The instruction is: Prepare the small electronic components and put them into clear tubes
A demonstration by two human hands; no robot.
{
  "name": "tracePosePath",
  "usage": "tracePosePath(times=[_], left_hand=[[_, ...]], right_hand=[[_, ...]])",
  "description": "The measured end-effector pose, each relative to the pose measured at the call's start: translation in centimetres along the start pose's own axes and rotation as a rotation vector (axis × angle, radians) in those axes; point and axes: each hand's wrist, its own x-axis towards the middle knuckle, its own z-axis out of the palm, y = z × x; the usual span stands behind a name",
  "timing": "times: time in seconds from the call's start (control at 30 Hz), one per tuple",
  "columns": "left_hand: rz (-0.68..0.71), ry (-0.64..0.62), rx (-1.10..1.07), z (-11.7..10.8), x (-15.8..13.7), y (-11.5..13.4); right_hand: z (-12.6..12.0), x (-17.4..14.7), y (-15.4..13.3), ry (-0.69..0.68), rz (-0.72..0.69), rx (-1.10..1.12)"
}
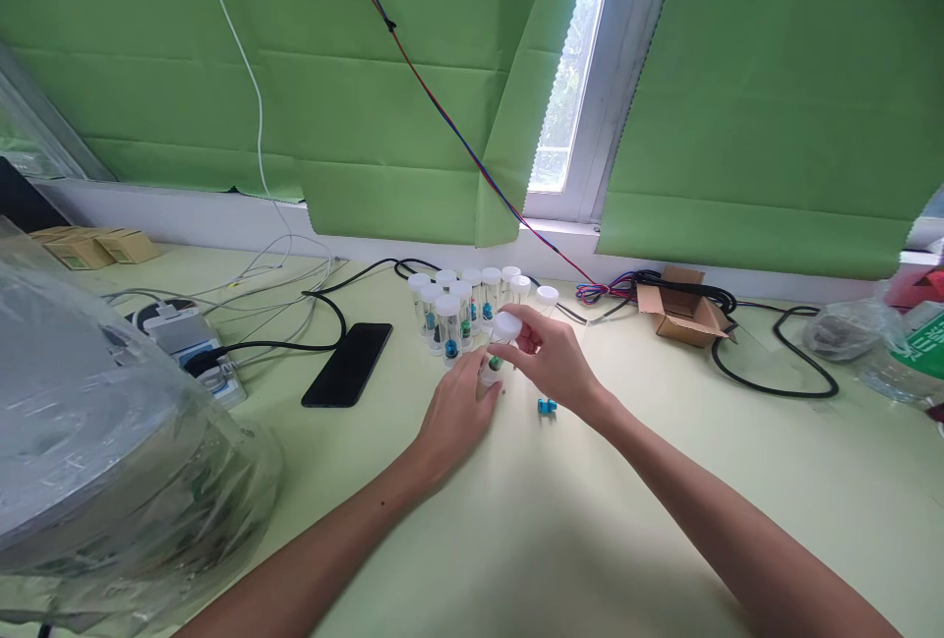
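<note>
My left hand [458, 409] wraps round the lower part of a clear tube [496, 363] with something green inside, standing at the table's middle. At its top, my right hand [550, 358] pinches the white cap [505, 325]; whether the cap is seated or loose I cannot tell. Several more clear tubes with white caps [446, 328] stand upright in a cluster just behind my left hand, some holding small blue or green pieces. Another white-capped tube [547, 299] is behind my right hand, partly hidden. A small blue piece [547, 407] lies below my right hand.
A black phone [346, 365] lies left of the tubes, near a power strip [210, 363] and cables. Plastic wrapping [110, 461] covers a bulky object at far left. An open cardboard box [682, 314], black cable [774, 387] and bottle [911, 363] are on the right.
</note>
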Motion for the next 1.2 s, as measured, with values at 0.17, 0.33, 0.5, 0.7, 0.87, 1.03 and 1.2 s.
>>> tracePosePath(times=[0.17,0.33,0.5,0.7,0.87,1.03,1.2], left_hand=[[-0.022,-0.033,0.012,0.3,0.2,-0.7],[-0.001,-0.039,0.014,0.6,0.7,-1.2],[-0.044,-0.034,0.126,1.1,1.2,-2.0],[-0.074,-0.067,0.207,1.3,1.6,-2.0],[-0.08,-0.059,0.167,1.0,0.9,-1.4],[-0.028,-0.031,0.219,0.9,0.1,-1.0],[0.02,-0.064,0.188,1.1,0.0,-1.0]], right_hand=[[0.3,0.0,0.7,-0.078,0.008,0.028],[0.5,-0.1,1.2,-0.098,0.03,0.083],[0.7,-0.1,1.5,-0.115,0.14,-0.027],[0.6,-0.1,1.8,-0.227,0.259,-0.273],[0.6,-0.4,1.6,-0.351,0.264,-0.4],[1.3,-0.8,1.6,-0.411,0.294,-0.384],[1.8,-0.9,2.5,-0.422,0.321,-0.32]])
